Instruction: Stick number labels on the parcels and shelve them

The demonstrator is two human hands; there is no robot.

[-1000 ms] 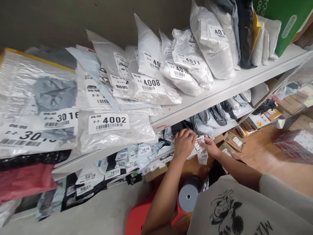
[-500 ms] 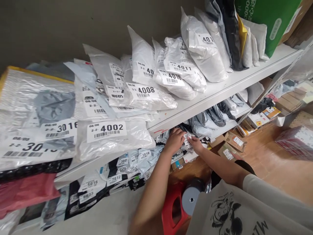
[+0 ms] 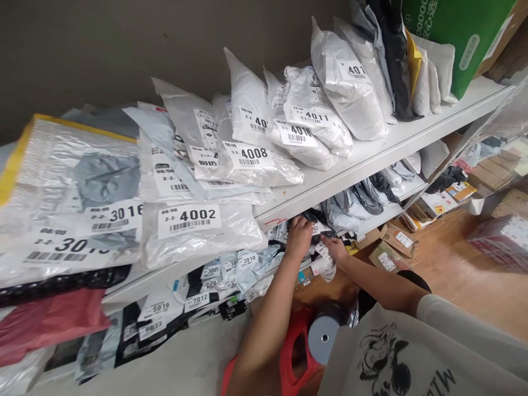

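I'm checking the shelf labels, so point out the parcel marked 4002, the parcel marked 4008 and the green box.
parcel marked 4002 (image 3: 190, 217), head view, on its white label.
parcel marked 4008 (image 3: 248, 155), head view, on its label.
green box (image 3: 449, 33), head view, on its front face.

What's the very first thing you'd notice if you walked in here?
Most likely the white shelf heaped with white and grey parcel bags, each with a big number label, such as the 4002 bag at the front left. Next, the left hand and right hand reaching among the bags on the shelf below. A green box stands top right.
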